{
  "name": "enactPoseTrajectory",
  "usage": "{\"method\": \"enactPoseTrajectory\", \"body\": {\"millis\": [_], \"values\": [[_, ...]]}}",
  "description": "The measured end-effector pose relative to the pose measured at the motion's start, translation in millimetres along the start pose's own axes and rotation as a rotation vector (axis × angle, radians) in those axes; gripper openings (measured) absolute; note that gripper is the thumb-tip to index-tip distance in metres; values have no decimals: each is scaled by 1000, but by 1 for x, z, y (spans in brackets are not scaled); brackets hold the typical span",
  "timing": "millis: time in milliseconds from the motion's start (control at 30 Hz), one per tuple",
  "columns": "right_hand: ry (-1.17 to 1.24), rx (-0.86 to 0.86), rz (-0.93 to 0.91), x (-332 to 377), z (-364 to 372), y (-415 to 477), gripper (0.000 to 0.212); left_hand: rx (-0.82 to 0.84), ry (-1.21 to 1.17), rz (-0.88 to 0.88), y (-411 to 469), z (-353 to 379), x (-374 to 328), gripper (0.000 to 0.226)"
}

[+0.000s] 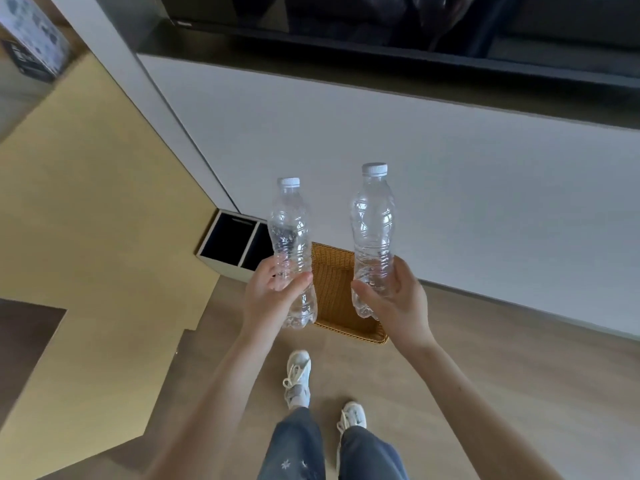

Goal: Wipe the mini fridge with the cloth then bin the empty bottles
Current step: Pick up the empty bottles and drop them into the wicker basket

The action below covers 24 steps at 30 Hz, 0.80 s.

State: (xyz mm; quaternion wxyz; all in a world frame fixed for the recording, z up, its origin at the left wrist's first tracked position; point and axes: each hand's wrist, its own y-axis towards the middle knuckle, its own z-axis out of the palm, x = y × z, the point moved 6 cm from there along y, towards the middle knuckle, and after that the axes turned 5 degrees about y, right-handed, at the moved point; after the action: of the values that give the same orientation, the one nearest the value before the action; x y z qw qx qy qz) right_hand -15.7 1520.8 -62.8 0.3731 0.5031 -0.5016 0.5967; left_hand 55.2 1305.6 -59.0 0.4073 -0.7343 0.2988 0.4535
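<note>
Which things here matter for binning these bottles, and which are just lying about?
For the job: left bottle in the left hand; right bottle in the right hand; wicker basket and two-slot bin, either possibly the target.
Just there: white cabinet; printed box; shoes.

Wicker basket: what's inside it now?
Only bare weave shows inside the wicker basket. Its left edge is covered by the left bottle and left hand, its right by the right bottle and right hand.
</note>
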Motion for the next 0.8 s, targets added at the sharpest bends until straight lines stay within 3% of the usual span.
{"method": "enactPoseTrajectory", "body": {"millis": [100,267,467,667,800], "values": [[28,-13,35,-32,9,25,39,16,26,-31,33,5,30,37],[20,-4,43,-123,32,80,43,47,97,-59,111,26,113,62],[27,-36,64,-303,56,158,48,100,137,-52,223,73,269,61],[-13,-23,105,-494,82,229,45,174,174,-154,319,130,448,52],[-65,-64,163,-596,88,265,45,228,261,-189,365,154,543,59]]}}
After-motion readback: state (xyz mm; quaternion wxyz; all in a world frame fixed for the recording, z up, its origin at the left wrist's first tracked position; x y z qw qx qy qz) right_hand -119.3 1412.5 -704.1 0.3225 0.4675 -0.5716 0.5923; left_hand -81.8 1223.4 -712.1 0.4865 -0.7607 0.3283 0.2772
